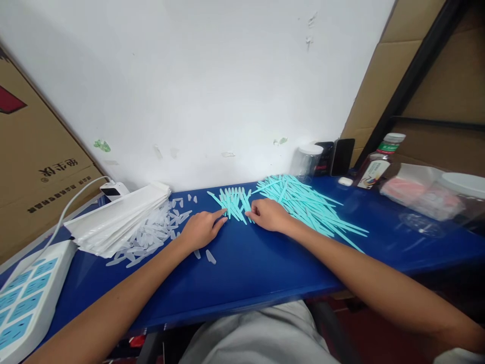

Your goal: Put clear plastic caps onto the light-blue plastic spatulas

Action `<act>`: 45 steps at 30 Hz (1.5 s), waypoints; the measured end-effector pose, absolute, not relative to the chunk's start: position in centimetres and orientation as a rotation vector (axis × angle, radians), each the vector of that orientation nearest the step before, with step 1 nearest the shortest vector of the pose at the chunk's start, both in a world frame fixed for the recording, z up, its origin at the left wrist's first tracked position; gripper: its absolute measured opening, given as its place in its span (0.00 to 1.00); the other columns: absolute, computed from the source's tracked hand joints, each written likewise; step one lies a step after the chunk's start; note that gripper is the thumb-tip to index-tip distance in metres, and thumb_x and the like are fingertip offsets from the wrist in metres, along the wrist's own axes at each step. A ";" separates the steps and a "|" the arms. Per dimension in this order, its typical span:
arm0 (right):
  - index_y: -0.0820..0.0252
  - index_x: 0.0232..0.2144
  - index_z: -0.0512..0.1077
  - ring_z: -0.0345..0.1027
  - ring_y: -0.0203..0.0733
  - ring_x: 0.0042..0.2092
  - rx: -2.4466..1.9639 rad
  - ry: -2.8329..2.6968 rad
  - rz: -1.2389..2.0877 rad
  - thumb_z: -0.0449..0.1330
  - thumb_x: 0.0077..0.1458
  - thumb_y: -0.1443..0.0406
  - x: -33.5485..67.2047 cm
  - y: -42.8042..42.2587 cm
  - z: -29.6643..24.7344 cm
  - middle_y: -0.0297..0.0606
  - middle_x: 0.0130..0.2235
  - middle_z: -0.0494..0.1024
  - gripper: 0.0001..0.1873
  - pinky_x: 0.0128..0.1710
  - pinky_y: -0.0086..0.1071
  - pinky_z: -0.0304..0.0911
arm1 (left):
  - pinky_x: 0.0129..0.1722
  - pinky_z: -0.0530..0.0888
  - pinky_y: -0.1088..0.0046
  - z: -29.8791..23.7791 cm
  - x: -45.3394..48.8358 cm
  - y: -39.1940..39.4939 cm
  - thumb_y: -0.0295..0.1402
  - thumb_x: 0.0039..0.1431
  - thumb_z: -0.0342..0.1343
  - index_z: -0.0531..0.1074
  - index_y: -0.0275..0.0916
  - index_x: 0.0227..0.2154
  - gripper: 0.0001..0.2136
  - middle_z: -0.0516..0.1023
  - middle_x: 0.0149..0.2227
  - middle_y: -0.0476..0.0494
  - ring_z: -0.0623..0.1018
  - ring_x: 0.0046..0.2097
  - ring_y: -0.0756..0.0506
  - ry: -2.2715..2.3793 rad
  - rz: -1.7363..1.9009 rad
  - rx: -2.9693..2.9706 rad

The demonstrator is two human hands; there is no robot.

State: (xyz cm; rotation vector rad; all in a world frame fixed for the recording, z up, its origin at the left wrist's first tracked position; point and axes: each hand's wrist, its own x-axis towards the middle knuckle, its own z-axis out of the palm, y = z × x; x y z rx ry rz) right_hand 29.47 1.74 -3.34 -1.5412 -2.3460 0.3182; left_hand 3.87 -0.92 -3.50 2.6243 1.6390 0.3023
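A small group of slim turquoise sticks (233,199), shaped like eyebrow razors, lies side by side on the blue table, some of them crossing. My left hand (202,228) is at its left edge, index finger and thumb stretched out and apart, the fingertip touching the sticks. On the other side, my right hand (268,215) has its fingers curled, with thumb and forefinger closed on the lower end of a turquoise stick (246,205). A large loose pile of the same sticks (303,205) spreads just right of that hand. Translucent cap-like pieces (149,235) are heaped beyond my left forearm.
White plastic sleeves (121,217) lie stacked at the left, near a power strip (34,298) and a small white device (113,190). A lidded jar (306,161), a phone (343,156), a bottle (375,164) and a clear tub (464,194) stand at the right.
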 end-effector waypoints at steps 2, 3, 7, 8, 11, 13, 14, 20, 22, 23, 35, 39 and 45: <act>0.57 0.31 0.73 0.72 0.43 0.33 -1.548 -2.318 0.288 0.59 0.67 0.53 29.5 2.1 -3.5 0.41 0.34 0.81 0.17 0.29 0.33 0.53 | 0.35 0.70 0.69 -3.6 3.8 -0.9 0.49 0.76 0.40 0.72 0.44 0.64 0.26 0.85 0.37 0.39 0.83 0.40 0.37 1.605 0.310 2.619; 0.58 0.33 0.74 0.72 0.43 0.34 -1.551 -2.302 0.271 0.59 0.68 0.53 29.5 2.2 -3.6 0.41 0.36 0.81 0.16 0.29 0.33 0.53 | 0.35 0.71 0.68 -3.6 3.9 -0.9 0.49 0.76 0.39 0.71 0.43 0.64 0.26 0.85 0.35 0.39 0.83 0.40 0.37 1.623 0.326 2.611; 0.60 0.48 0.74 0.73 0.46 0.39 -1.559 -2.262 0.211 0.58 0.69 0.55 29.6 2.5 -3.5 0.46 0.44 0.80 0.16 0.33 0.35 0.58 | 0.38 0.73 0.66 -3.6 3.9 -0.5 0.49 0.75 0.38 0.70 0.38 0.64 0.28 0.85 0.41 0.34 0.84 0.44 0.34 1.855 0.299 2.582; 0.61 0.49 0.75 0.73 0.47 0.41 -1.552 -2.275 0.205 0.58 0.69 0.56 29.5 2.5 -3.5 0.48 0.46 0.79 0.16 0.35 0.35 0.59 | 0.39 0.74 0.65 -3.6 3.9 -0.4 0.48 0.75 0.38 0.70 0.37 0.65 0.28 0.85 0.43 0.33 0.84 0.45 0.34 1.890 0.249 2.577; 0.61 0.45 0.78 0.72 0.51 0.47 -1.479 -2.361 0.177 0.57 0.70 0.57 29.2 2.3 -3.7 0.51 0.49 0.76 0.15 0.42 0.37 0.63 | 0.38 0.74 0.64 -3.5 3.9 0.0 0.49 0.75 0.37 0.68 0.38 0.66 0.29 0.85 0.44 0.30 0.84 0.44 0.32 1.879 0.104 2.581; 0.63 0.43 0.79 0.70 0.54 0.51 -1.414 -2.413 0.134 0.56 0.71 0.56 28.8 2.2 -4.0 0.53 0.50 0.75 0.17 0.47 0.40 0.63 | 0.37 0.74 0.65 -3.5 3.9 0.2 0.50 0.75 0.36 0.67 0.38 0.67 0.30 0.85 0.43 0.30 0.84 0.43 0.33 1.843 0.080 2.603; 0.63 0.43 0.79 0.68 0.55 0.53 -1.388 -2.429 0.112 0.55 0.71 0.56 28.6 2.2 -4.1 0.53 0.50 0.75 0.18 0.49 0.42 0.63 | 0.37 0.74 0.65 -3.5 3.9 0.3 0.50 0.75 0.36 0.67 0.39 0.68 0.30 0.85 0.43 0.31 0.84 0.43 0.33 1.827 0.082 2.615; 0.63 0.47 0.77 0.60 0.60 0.60 -1.349 -2.433 0.125 0.49 0.74 0.54 28.0 2.5 -4.8 0.54 0.58 0.72 0.22 0.56 0.51 0.59 | 0.36 0.73 0.66 -3.8 4.0 0.3 0.51 0.75 0.37 0.68 0.41 0.67 0.29 0.85 0.41 0.32 0.84 0.42 0.34 1.765 0.113 2.670; 0.63 0.48 0.76 0.59 0.59 0.61 -1.326 -2.435 0.156 0.49 0.74 0.56 28.1 2.7 -4.9 0.54 0.60 0.72 0.21 0.58 0.51 0.58 | 0.37 0.73 0.66 -3.9 4.0 0.3 0.51 0.75 0.37 0.68 0.42 0.66 0.29 0.85 0.41 0.33 0.84 0.43 0.34 1.765 0.145 2.653; 0.63 0.49 0.76 0.59 0.58 0.62 -1.314 -2.433 0.173 0.49 0.74 0.57 28.2 2.9 -5.0 0.53 0.60 0.72 0.20 0.59 0.50 0.58 | 0.37 0.73 0.66 -4.0 4.0 0.4 0.51 0.75 0.38 0.68 0.42 0.66 0.29 0.85 0.41 0.33 0.84 0.44 0.34 1.783 0.165 2.636; 0.64 0.43 0.78 0.66 0.56 0.57 -1.306 -2.415 0.179 0.55 0.70 0.64 28.8 1.8 -4.0 0.53 0.52 0.77 0.12 0.55 0.44 0.61 | 0.36 0.71 0.68 -3.9 3.8 0.2 0.49 0.74 0.41 0.72 0.43 0.64 0.26 0.84 0.38 0.36 0.83 0.41 0.36 1.726 0.261 2.604; 0.60 0.37 0.77 0.71 0.47 0.44 -1.305 -2.401 0.287 0.61 0.63 0.67 29.5 1.1 -3.3 0.44 0.39 0.77 0.05 0.43 0.36 0.62 | 0.31 0.68 0.70 -3.8 3.8 -0.3 0.50 0.75 0.41 0.68 0.44 0.66 0.26 0.82 0.32 0.42 0.82 0.35 0.39 1.679 0.402 2.562; 0.58 0.45 0.77 0.71 0.42 0.42 -1.122 -2.399 0.415 0.58 0.65 0.68 28.8 1.0 -4.2 0.41 0.42 0.75 0.09 0.41 0.33 0.63 | 0.32 0.69 0.70 -4.1 4.2 -0.2 0.46 0.77 0.37 0.64 0.47 0.69 0.25 0.84 0.36 0.39 0.83 0.38 0.37 1.647 0.254 2.693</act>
